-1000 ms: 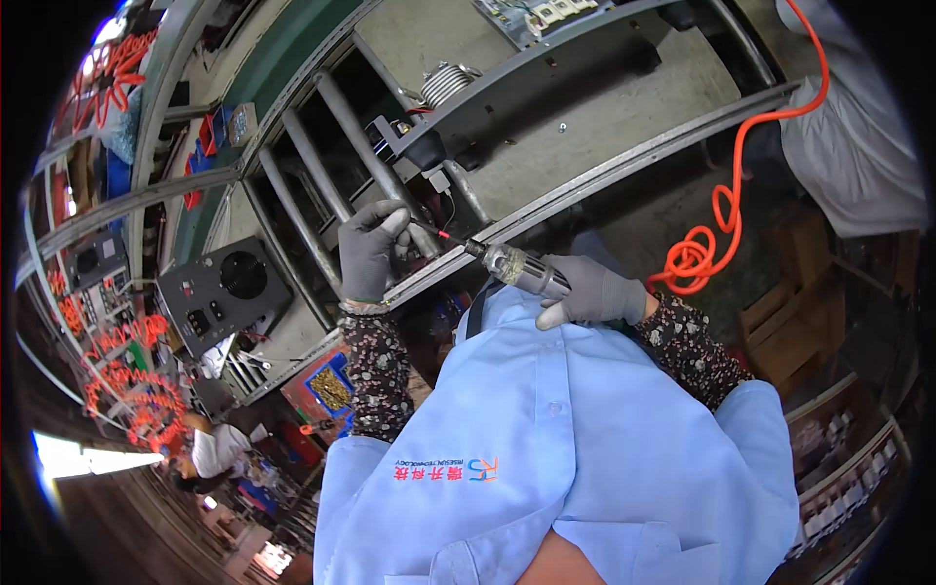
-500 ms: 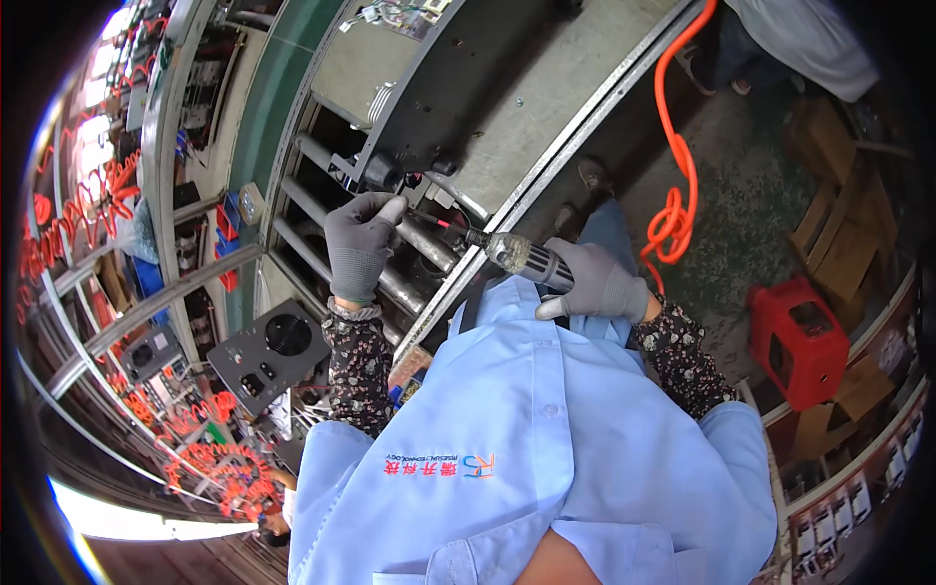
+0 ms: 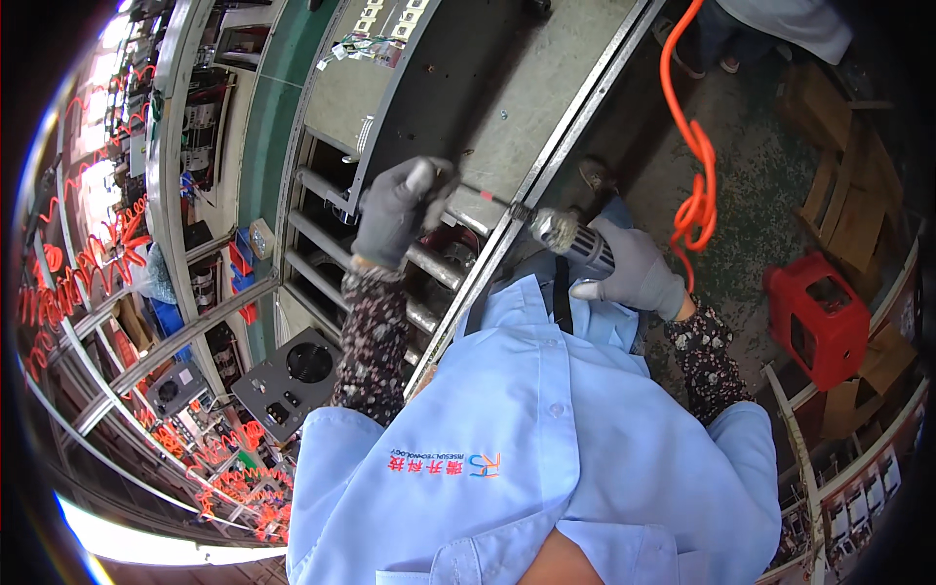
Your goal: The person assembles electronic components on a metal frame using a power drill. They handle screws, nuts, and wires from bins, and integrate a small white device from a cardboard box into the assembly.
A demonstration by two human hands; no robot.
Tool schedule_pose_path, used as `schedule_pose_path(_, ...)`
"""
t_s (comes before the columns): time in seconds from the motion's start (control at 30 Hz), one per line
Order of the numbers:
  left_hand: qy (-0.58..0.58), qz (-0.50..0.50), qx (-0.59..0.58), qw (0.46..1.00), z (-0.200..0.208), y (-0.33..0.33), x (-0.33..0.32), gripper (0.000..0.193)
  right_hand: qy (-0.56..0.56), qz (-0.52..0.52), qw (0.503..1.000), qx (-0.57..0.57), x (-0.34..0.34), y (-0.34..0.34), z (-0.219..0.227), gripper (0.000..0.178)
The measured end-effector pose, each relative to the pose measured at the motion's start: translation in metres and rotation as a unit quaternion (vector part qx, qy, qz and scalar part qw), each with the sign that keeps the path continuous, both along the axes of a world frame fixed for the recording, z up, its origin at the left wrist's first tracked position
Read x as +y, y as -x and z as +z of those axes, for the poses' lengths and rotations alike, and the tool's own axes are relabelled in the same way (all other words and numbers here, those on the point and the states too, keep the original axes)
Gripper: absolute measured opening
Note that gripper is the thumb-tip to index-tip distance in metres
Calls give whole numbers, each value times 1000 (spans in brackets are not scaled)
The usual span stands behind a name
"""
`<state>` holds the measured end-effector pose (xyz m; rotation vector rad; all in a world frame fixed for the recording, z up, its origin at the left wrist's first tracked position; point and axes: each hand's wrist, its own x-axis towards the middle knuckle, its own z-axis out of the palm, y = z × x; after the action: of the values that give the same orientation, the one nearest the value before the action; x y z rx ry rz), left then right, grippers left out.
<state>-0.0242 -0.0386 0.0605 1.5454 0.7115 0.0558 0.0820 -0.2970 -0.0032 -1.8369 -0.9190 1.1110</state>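
My right hand [image 3: 636, 268], in a grey glove, grips a power screwdriver [image 3: 575, 242] with a ribbed dark body and a metal front. Its long thin bit [image 3: 487, 196] points left toward my left hand [image 3: 402, 207]. That hand, also gloved and smeared by motion, has its fingers curled in at the bit's tip; whatever they pinch is hidden. Just beyond it lies a large dark metal housing [image 3: 429, 112], whose near end is partly covered by the left hand.
Metal rollers [image 3: 317, 231] run below the left hand, beside a metal frame rail [image 3: 561, 144]. A coiled orange air hose [image 3: 694, 175] hangs at right. A red casing [image 3: 817, 322] and cardboard [image 3: 843, 210] lie farther right. A dark box with a fan [image 3: 288, 380] stands lower left.
My left hand has moved right and away from me, across the housing's near end. The screwdriver and right hand have shifted slightly right. The whole view has shifted a little.
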Motion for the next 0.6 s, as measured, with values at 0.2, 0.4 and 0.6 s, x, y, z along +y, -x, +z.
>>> schedule_pose_path(0.2, -38, 138, 95, 985, -127, -39, 16, 34, 5, -104, 994, -25, 4, -8, -3, 61)
schedule_pose_path(0.4, -328, 60, 237, 913, -203, -72, 11, 30, 64, -68, 995, -34, 5, -12, 1, 58)
schedule_pose_path(0.6, -403, 30, 198, 893, -208, -80, 5, 25, 44, -38, 997, -40, 16, 0, -1, 58)
